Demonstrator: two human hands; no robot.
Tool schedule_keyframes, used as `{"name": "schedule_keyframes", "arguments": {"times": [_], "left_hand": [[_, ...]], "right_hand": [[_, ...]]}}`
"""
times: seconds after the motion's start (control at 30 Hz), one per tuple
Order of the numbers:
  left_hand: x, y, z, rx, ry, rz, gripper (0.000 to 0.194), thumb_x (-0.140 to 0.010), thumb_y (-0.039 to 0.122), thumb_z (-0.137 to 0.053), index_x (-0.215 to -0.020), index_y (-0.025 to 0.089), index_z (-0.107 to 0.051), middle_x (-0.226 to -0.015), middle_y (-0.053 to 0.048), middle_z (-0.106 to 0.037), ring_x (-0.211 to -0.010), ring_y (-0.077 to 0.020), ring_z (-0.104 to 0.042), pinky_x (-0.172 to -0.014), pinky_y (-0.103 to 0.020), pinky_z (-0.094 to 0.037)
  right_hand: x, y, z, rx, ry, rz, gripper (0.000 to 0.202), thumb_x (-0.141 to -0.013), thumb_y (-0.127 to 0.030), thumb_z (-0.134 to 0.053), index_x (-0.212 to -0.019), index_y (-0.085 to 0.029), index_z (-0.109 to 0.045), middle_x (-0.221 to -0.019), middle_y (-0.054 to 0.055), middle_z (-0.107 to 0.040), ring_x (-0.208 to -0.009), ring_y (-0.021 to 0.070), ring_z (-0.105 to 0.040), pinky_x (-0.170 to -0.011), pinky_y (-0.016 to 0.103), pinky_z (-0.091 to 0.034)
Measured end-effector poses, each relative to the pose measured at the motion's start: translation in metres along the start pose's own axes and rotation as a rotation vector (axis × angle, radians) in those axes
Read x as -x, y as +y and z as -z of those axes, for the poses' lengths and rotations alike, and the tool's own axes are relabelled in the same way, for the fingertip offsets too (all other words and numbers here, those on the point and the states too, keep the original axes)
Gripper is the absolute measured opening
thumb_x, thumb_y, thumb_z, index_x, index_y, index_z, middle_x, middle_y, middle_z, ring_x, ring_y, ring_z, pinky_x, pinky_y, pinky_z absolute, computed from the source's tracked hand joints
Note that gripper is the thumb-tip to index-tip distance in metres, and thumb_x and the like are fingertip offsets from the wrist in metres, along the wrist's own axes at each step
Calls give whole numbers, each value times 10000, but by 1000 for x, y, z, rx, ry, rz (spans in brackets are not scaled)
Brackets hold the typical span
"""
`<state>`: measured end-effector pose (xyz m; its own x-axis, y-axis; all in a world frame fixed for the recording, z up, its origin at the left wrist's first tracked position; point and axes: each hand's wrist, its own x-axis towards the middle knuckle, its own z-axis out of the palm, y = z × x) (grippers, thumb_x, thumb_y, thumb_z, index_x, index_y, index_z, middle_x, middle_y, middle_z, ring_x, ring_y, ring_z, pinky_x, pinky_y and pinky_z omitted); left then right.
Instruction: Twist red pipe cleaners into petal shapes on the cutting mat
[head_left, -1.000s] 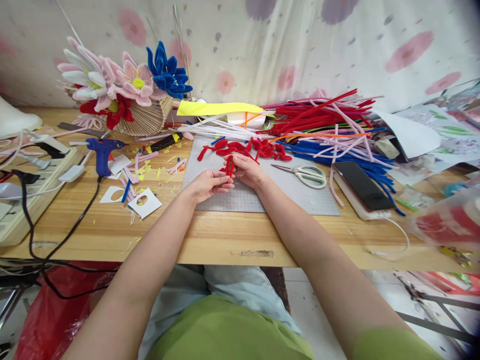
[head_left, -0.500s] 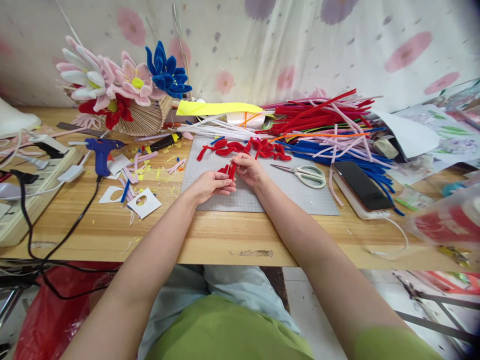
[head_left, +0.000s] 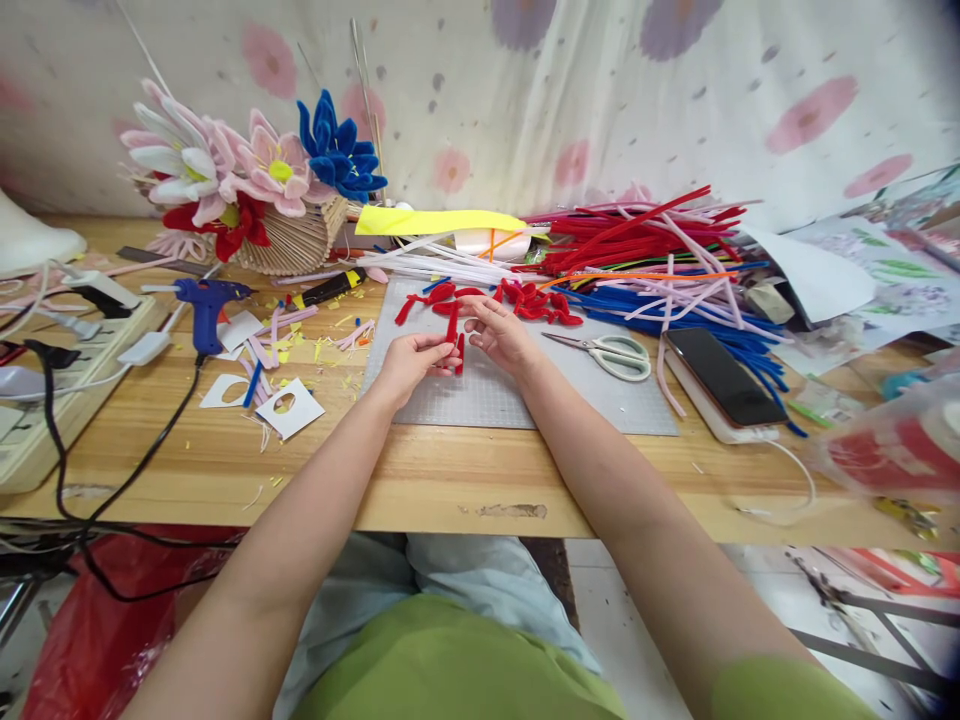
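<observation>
Short red pipe-cleaner pieces (head_left: 453, 325) stand out from the fingers of my left hand (head_left: 417, 366), which is closed on them over the grey cutting mat (head_left: 600, 404). Just to their right is my right hand (head_left: 496, 332), its fingers bent and spread apart, with the fingertips near the top of the red pieces. Nothing can be made out in it. Behind both hands, curled red pieces (head_left: 534, 303) lie along the back of the mat. Scissors with pale green handles (head_left: 619, 357) rest on the mat to the right.
A blue glue gun (head_left: 207, 312), paper scraps (head_left: 291, 408) and a cutter (head_left: 330, 288) are at left. Fuzzy flowers (head_left: 225, 170) stand behind them. Bundled pipe cleaners (head_left: 637, 240) lie at the back. A phone (head_left: 724, 376) and a wrapped cup (head_left: 896, 440) are at right.
My right hand's fingers have spread and come off the red pieces. In my left hand the pieces now point more upright, with one standing higher. The view has shifted slightly.
</observation>
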<state>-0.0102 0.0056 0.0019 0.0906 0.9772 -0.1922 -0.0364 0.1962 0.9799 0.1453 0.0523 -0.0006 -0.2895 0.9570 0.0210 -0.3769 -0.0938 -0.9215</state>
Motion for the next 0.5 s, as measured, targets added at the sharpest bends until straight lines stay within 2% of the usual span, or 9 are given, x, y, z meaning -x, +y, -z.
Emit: {"name": "schedule_keyframes", "arguments": {"times": [0.13, 0.2, 0.3, 0.37, 0.43, 0.5], "left_hand": [[-8, -6, 9, -327, 203, -141, 403, -765, 256, -640, -1159, 174, -612, -1099, -94, -663, -678, -143, -661, -589, -257, -506], [-8, -6, 13, -553, 294, -229, 428, -788, 310, -615, -1205, 216, -597, -1137, -79, -645, -705, -150, -655, -663, -287, -511], [-4, -6, 12, -842, 386, -409, 404, -803, 352, -588, -1181, 215, -625, -1156, -88, -620, -910, -203, -631, -845, -349, -484], [0, -9, 6, -984, 323, -563, 397, -790, 374, -600, -1150, 213, -648, -1222, -97, -579, -1086, -241, -554, -960, -391, -425], [3, -14, -1, -1091, 134, -671, 377, -790, 383, -599, -1131, 233, -659, -1298, -84, -539, -1218, -270, -452, -1047, -451, -339], [2, -20, -5, -1173, -48, -679, 321, -818, 353, -565, -1110, 266, -666, -1352, -59, -510, -1294, -290, -373, -1082, -538, -251]], "right_hand": [[-2, -4, 12, 59, 41, 22, 284, -677, -388, -701, -895, -228, -614, -821, -19, -622, -606, 56, -483, -461, 171, -329], [-3, -6, 18, 57, 62, 29, 264, -666, -364, -709, -870, -222, -620, -787, -20, -612, -602, 58, -475, -458, 173, -322], [-3, -9, 24, 33, 87, 33, 256, -644, -352, -714, -842, -215, -630, -745, -18, -596, -588, 60, -459, -450, 179, -309], [-2, -9, 26, 23, 92, 28, 257, -621, -355, -723, -813, -205, -640, -692, -22, -570, -566, 57, -441, -445, 181, -299], [-2, -9, 27, 25, 87, 18, 267, -597, -368, -733, -779, -193, -648, -630, -31, -534, -533, 49, -418, -442, 181, -286], [0, -8, 28, 57, 75, 4, 280, -578, -382, -742, -752, -181, -654, -591, -35, -518, -508, 44, -403, -445, 184, -282]]}}
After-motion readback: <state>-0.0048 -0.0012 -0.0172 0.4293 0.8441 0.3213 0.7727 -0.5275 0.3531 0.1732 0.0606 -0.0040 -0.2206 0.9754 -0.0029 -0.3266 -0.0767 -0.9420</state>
